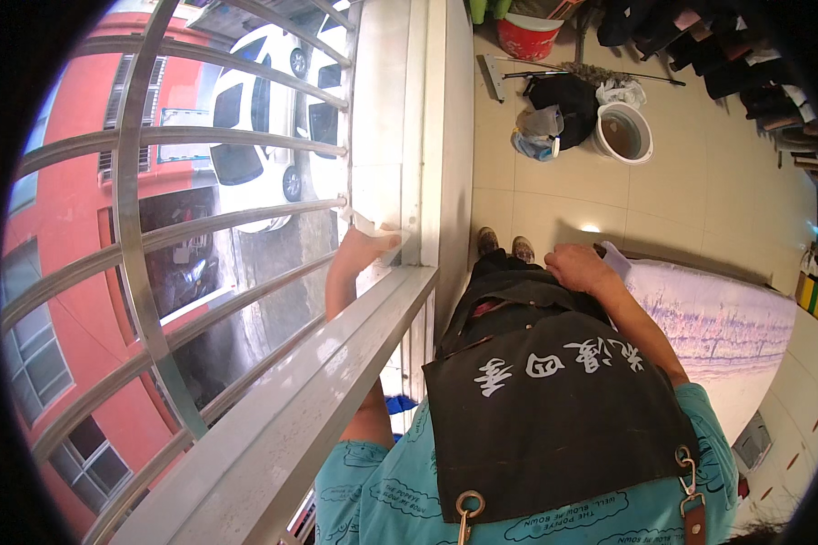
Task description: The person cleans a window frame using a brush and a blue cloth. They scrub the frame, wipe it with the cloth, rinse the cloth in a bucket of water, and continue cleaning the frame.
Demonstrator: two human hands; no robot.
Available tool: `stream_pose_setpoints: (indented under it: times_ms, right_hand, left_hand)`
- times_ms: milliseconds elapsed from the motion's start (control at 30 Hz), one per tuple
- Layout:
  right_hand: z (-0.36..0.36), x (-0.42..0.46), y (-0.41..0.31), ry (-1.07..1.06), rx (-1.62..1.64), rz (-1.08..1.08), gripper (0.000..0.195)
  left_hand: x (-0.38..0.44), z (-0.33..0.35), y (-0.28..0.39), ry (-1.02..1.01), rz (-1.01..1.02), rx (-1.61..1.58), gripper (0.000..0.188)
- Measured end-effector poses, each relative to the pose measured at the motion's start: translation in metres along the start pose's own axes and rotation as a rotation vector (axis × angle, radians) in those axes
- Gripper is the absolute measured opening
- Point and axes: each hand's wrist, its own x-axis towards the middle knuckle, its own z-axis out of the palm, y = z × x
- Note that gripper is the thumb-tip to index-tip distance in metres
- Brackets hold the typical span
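My left hand point(365, 248) reaches past the white window frame point(293, 402), low beside the metal window bars point(238, 139). Its fingers are closed on a thin white cloth point(390, 240), which lies against the pale window sill point(376, 122). At the right edge of my dark apron point(559, 409) is my right hand point(578, 267), with its fingers curled; whether they pinch anything cannot be made out. Just beyond that hand is a purple and white patterned cover point(709, 320), with a loose corner near the wrist.
On the tiled floor are a white bucket point(624, 134) of murky water, black cloth and plastic bags point(537, 133), a squeegee-like tool point(492, 78) and a red bucket point(528, 41). Many dark items point(729, 58) line the upper right. Parked white cars point(245, 122) show outside, below the bars.
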Motion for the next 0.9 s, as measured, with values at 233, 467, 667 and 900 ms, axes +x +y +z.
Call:
stream_pose_setpoints:
  times_ms: [233, 467, 667, 900]
  right_hand:
    - [-0.004, 0.000, -0.010, -0.073, 0.009, 0.038, 0.021]
    - [-0.010, -0.007, -0.007, -0.097, 0.016, 0.104, 0.022]
    - [-0.004, -0.010, -0.005, -0.099, 0.021, 0.114, 0.022]
    - [-0.010, -0.001, -0.015, -0.108, 0.057, 0.078, 0.022]
  left_hand:
    - [0.017, -0.007, 0.012, -0.044, -0.189, 0.544, 0.043]
    - [-0.012, 0.001, 0.032, 0.001, -0.186, -0.310, 0.031]
    - [-0.047, 0.014, 0.018, -0.098, -0.071, -0.499, 0.027]
    - [-0.054, 0.021, 0.011, -0.064, -0.004, -0.534, 0.012]
